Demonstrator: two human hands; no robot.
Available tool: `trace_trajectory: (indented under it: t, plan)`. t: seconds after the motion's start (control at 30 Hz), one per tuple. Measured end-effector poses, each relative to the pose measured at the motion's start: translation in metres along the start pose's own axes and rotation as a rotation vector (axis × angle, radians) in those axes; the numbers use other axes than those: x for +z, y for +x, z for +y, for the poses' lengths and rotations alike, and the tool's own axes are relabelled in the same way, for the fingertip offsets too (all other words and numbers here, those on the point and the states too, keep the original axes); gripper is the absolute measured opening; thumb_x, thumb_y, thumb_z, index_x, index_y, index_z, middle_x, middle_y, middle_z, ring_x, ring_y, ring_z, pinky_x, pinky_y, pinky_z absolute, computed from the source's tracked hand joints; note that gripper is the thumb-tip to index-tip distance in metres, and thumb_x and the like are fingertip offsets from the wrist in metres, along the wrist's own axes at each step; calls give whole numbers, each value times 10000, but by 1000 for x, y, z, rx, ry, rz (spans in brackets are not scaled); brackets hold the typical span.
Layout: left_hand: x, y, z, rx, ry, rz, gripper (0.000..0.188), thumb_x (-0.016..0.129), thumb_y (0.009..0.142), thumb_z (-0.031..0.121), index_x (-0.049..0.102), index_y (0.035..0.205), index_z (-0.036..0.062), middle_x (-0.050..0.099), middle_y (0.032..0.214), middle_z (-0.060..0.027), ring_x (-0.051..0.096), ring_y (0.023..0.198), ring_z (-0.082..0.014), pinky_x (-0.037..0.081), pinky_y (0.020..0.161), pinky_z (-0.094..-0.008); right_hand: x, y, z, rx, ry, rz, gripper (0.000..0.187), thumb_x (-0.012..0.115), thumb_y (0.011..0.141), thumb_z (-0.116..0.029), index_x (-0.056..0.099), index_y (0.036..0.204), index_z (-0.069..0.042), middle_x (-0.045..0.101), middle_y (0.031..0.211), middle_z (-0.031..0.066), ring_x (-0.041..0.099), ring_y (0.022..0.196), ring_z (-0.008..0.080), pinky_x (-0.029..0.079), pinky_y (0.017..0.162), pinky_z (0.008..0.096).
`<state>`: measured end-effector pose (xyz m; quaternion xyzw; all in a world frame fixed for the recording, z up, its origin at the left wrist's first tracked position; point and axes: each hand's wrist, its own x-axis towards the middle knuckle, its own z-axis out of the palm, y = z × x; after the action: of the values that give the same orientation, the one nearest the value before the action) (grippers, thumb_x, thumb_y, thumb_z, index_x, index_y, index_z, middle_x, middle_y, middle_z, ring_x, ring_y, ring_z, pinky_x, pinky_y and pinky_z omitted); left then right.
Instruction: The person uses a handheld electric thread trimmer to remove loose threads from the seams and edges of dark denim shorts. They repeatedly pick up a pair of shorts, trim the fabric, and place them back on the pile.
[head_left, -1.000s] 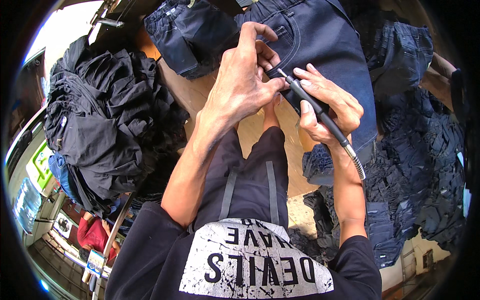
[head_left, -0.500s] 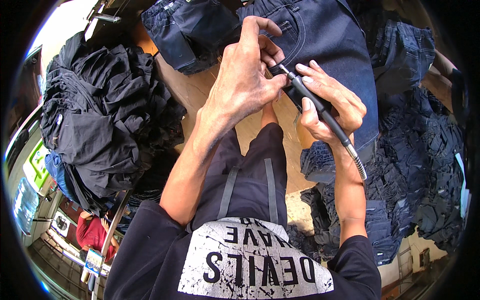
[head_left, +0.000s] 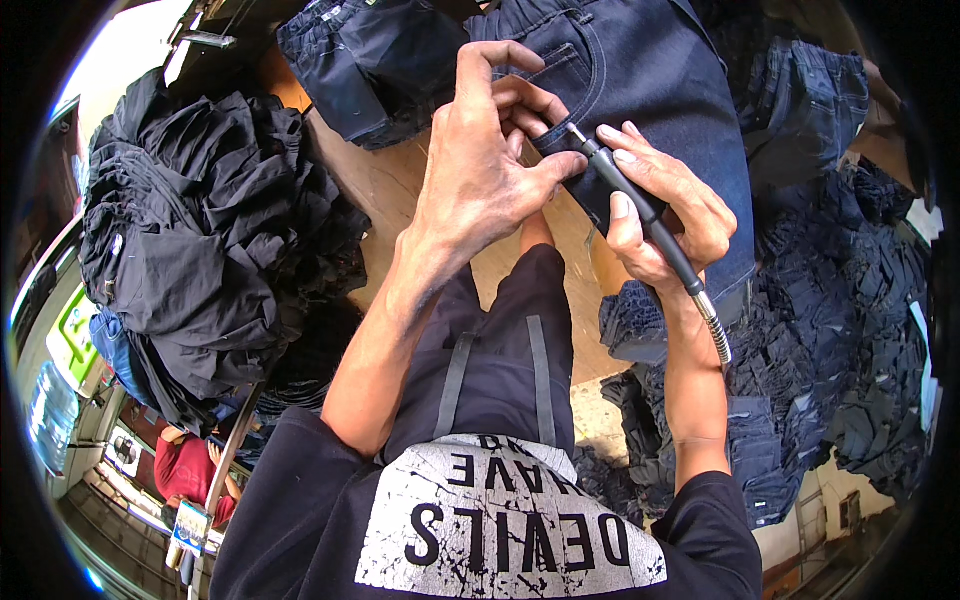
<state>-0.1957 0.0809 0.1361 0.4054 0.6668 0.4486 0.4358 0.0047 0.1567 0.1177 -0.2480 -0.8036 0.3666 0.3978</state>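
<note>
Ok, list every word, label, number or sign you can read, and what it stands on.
Black shirt: large dark capitals on a white print, upside down in view; I won't copy the wording.
Blue-and-white card, lower left: too small to read.
Small tag on the dark garments at right: too small to read.
Black pen-like tool: no lettering visible.

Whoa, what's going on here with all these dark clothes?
A person's right hand holds a black pen-shaped tool, its metal tip close to the pocket of a dark blue denim garment. The left hand has its fingers by that pocket too. A big heap of black clothes is on the left, with more dark garments on the right.
</note>
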Motion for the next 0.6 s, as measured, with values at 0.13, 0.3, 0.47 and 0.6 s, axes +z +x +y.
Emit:
trace_trajectory:
  t: [0.13,0.3,0.47,0.6]
  plan:
    - [1,-1,-4,27,8,15,828,965,791,-19,434,1421,69,779,1071,-115,660,902,-94,541,789,-229,0,0,0,18,3,15,273,737,758,16,777,1020,82,821,968,233,832,1040,387,663,1002,528]
    - [2,-2,-10,45,-12,24,837,974,799,-2,426,1426,84,786,1094,-130,653,898,-87,528,780,-216,0,-1,1,42,19,47,285,738,759,12,779,1031,82,822,977,238,830,1047,388,663,1002,526]
    - [4,-2,-13,39,-71,20,852,968,814,-5,402,1443,93,784,1137,-142,652,896,-82,516,759,-201,-1,-1,2,51,10,46,301,736,756,15,778,1047,79,823,985,240,830,1050,387,664,999,524]
    - [5,-2,-15,25,-85,23,855,969,818,3,397,1446,98,786,1166,-145,654,893,-83,511,736,-196,-2,-1,1,75,6,57,303,737,756,14,779,1049,78,823,995,247,830,1050,387,664,998,522]
